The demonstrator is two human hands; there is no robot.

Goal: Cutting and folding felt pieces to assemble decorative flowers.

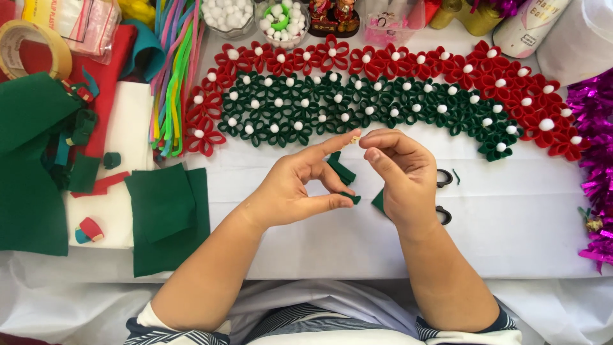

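Two hands meet over the counter [306,246] near the felt-flower garland [383,96], the left hand [300,185] and right hand [399,176] pinching a tiny piece together at their fingertips, so a slack grip could drop it among the green felt scraps [345,171] below.

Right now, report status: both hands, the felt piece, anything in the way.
Left hand and right hand pinching small green felt strips, fingertips nearly meeting. Held above the white table. Scissors partly hidden behind right hand; red-and-green felt flower garland just beyond.

Bare forearms emerge from short sleeves [163,329] striped navy and white.
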